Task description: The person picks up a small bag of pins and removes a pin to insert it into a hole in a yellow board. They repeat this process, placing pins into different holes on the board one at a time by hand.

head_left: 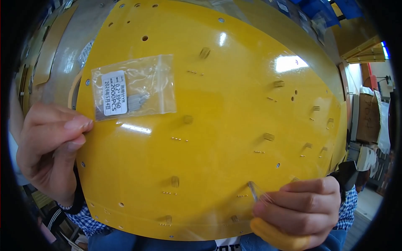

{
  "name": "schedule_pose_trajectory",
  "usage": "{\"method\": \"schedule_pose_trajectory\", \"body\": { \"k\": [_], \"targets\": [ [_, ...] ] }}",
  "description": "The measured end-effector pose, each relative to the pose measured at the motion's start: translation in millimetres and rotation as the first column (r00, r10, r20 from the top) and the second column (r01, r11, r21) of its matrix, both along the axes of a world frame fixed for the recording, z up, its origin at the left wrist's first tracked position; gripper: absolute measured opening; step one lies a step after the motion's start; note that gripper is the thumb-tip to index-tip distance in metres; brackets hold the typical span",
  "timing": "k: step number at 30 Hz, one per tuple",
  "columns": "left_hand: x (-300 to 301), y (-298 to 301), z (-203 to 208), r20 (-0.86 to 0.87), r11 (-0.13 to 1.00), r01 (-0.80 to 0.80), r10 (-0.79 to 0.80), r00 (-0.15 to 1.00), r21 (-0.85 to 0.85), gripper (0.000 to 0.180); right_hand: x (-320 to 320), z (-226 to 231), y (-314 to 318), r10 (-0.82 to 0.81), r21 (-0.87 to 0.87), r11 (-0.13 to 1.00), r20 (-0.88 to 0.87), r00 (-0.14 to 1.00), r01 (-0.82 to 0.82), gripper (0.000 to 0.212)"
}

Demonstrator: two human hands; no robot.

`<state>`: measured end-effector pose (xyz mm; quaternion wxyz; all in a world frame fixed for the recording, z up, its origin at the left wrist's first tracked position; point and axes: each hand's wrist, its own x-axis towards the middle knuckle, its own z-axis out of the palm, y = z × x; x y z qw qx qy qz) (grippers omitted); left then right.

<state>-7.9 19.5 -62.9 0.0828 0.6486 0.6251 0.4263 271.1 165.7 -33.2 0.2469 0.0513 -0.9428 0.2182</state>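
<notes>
My right hand (301,209) is closed at the lower right of a large yellow board (226,104), with a yellow cover on one finger. Thin metal pins (265,198) fan out from its fingertips, beside a grey sliver with its end near the board. Left of the board's edge, my left hand (54,142) has thumb and forefinger pinched together; whatever they hold is too small to make out. Close to those fingertips, a clear zip bag (167,85) with a white label lies on the board, with a bundle of fine grey pins (136,101) inside.
Small clusters of upright pins (204,52) and short rows of gold-coloured pins (179,139) dot the board. Screws (221,20) sit along its rim. Blue bins (318,12) stand at the back right, and a cardboard box (368,117) is farther right.
</notes>
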Motion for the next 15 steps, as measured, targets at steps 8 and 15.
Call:
{"method": "schedule_pose_trajectory", "body": {
  "k": [8, 15],
  "targets": [
    [-4, 3, -1, -0.002, 0.999, 0.042, -0.042, 0.999, 0.024, 0.009, 7, 7, -6, 0.053, -0.045, 0.998, 0.041, 0.998, -0.051, 0.015],
    [-4, 0, -1, -0.038, 1.0, 0.029, -0.029, 0.999, -0.007, 0.009, 5, -4, -3, -0.032, -0.056, 0.998, -0.051, 0.998, 0.029, 0.017]
  ]
}}
